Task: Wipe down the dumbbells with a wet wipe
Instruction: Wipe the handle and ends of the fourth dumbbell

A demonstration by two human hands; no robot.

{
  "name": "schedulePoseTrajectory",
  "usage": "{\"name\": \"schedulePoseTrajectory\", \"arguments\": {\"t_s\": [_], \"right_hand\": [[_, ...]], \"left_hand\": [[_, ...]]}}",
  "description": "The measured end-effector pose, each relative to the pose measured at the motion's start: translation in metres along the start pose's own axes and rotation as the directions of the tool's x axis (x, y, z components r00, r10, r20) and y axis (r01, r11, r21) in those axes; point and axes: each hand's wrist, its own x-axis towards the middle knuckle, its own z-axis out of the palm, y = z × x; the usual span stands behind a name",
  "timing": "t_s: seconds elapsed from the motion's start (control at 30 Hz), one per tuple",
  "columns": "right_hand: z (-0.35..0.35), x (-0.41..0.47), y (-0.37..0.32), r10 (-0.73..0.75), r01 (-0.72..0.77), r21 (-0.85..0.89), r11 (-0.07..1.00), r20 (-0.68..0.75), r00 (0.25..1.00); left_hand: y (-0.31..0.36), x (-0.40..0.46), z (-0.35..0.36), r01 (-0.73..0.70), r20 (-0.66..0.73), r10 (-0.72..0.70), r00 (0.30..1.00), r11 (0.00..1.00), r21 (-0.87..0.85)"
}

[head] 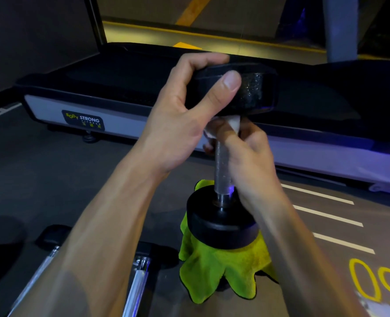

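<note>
Left hand (185, 106) clamped on upper head of upright dumbbell (222, 170), thumb across near face. Right hand (246, 152) wrapped around handle top, pinching wet wipe (234, 123). Lower head seated on green cloth (217, 271). Step judged: handle wiping. Next: downward stroke, dumbbell steadied.

One upright dumbbell (223, 156), black heads, metal handle. One white wet wipe (234, 123). One green cloth (223, 271) on the floor. Two further dumbbells, partly visible at the bottom edge: first (43, 259), second (141, 271). One treadmill (86, 106). Two hands: left hand (182, 120), right hand (251, 152).
</note>
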Motion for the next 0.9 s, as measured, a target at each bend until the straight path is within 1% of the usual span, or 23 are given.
{"name": "schedulePoseTrajectory", "arguments": {"t_s": [0.07, 0.13, 0.17, 0.2, 0.23, 0.27, 0.3, 0.33, 0.37, 0.4, 0.43, 0.47, 0.5, 0.53, 0.57, 0.63, 0.67, 0.73, 0.77, 0.8, 0.87, 0.9], "right_hand": [[-0.009, 0.006, 0.000, 0.079, -0.111, 0.188, 0.976, 0.170, 0.982], [-0.014, 0.009, -0.001, 0.120, -0.215, 0.332, 0.919, 0.285, 0.951], [-0.014, 0.010, -0.003, 0.136, -0.255, 0.393, 0.883, 0.306, 0.942], [-0.013, 0.010, -0.002, 0.140, -0.254, 0.411, 0.876, 0.286, 0.948], [-0.011, 0.008, -0.002, 0.118, -0.200, 0.368, 0.908, 0.233, 0.965], [-0.008, 0.005, 0.001, 0.066, -0.105, 0.261, 0.960, 0.153, 0.986], [-0.003, 0.001, 0.004, -0.010, 0.000, 0.125, 0.992, 0.079, 0.997], [0.001, -0.003, 0.007, -0.097, 0.097, -0.029, 0.995, 0.025, 0.995], [0.004, -0.006, 0.010, -0.165, 0.161, -0.186, 0.969, -0.005, 0.986], [0.006, -0.010, 0.012, -0.217, 0.204, -0.307, 0.929, -0.007, 0.976], [0.004, -0.012, 0.013, -0.238, 0.222, -0.386, 0.895, 0.005, 0.971], [-0.001, -0.012, 0.015, -0.231, 0.221, -0.428, 0.876, 0.030, 0.973], [-0.008, -0.012, 0.014, -0.180, 0.196, -0.433, 0.880, 0.078, 0.981], [-0.016, -0.012, 0.012, -0.092, 0.140, -0.418, 0.897, 0.133, 0.987], [-0.022, -0.014, 0.008, 0.004, 0.078, -0.387, 0.919, 0.208, 0.978], [-0.031, -0.013, 0.004, 0.153, -0.023, -0.369, 0.929, 0.327, 0.933], [-0.033, -0.012, 0.002, 0.191, -0.058, -0.358, 0.932, 0.347, 0.918], [-0.033, -0.013, 0.000, 0.243, -0.164, -0.267, 0.950, 0.297, 0.924], [-0.032, -0.016, -0.001, 0.248, -0.191, -0.236, 0.953, 0.244, 0.937], [-0.030, -0.018, -0.001, 0.225, -0.178, -0.240, 0.954, 0.188, 0.956], [-0.021, -0.025, -0.007, 0.073, -0.046, -0.289, 0.956, 0.082, 0.994], [-0.015, -0.027, -0.011, -0.008, 0.016, -0.270, 0.963, 0.032, 0.999]], "left_hand": [[0.001, -0.001, -0.001, -0.016, 0.004, 0.016, 1.000, 1.000, 0.004], [0.005, -0.003, 0.001, -0.016, 0.019, 0.017, 1.000, 0.999, -0.040], [0.006, -0.004, 0.003, -0.010, 0.022, 0.012, 1.000, 0.998, -0.065], [0.007, -0.004, 0.004, -0.007, 0.020, 0.008, 1.000, 0.997, -0.081], [0.007, -0.004, 0.006, -0.008, 0.016, 0.009, 1.000, 0.996, -0.084], [0.006, -0.003, 0.007, -0.011, 0.008, 0.012, 1.000, 0.997, -0.080], [0.004, -0.002, 0.008, -0.012, -0.001, 0.012, 1.000, 0.997, -0.073], [0.003, -0.001, 0.008, -0.010, -0.008, 0.009, 1.000, 0.998, -0.068], [0.002, -0.001, 0.008, -0.008, -0.012, 0.008, 1.000, 0.998, -0.062], [0.001, 0.000, 0.008, -0.010, -0.014, 0.009, 1.000, 0.998, -0.054], [0.001, 0.000, 0.007, -0.013, -0.013, 0.012, 1.000, 0.999, -0.044], [0.000, 0.001, 0.006, -0.014, -0.010, 0.014, 1.000, 0.999, -0.031], [-0.001, 0.001, 0.005, -0.013, -0.009, 0.013, 1.000, 1.000, -0.016], [-0.001, 0.001, 0.005, -0.013, -0.012, 0.013, 1.000, 1.000, -0.001], [-0.001, 0.002, 0.004, -0.015, -0.018, 0.016, 1.000, 1.000, 0.004], [-0.002, 0.002, 0.005, -0.018, -0.027, 0.017, 0.999, 1.000, -0.013], [-0.002, 0.002, 0.005, -0.015, -0.025, 0.014, 1.000, 1.000, -0.016], [-0.003, 0.002, 0.007, -0.017, -0.021, 0.016, 1.000, 1.000, -0.015], [-0.002, 0.002, 0.007, -0.018, -0.018, 0.017, 1.000, 1.000, -0.020], [-0.002, 0.002, 0.007, -0.017, -0.014, 0.016, 1.000, 0.999, -0.029], [-0.002, 0.002, 0.007, -0.015, -0.005, 0.014, 1.000, 0.999, -0.039], [-0.001, 0.002, 0.007, -0.013, -0.002, 0.013, 1.000, 0.999, -0.034]]}}
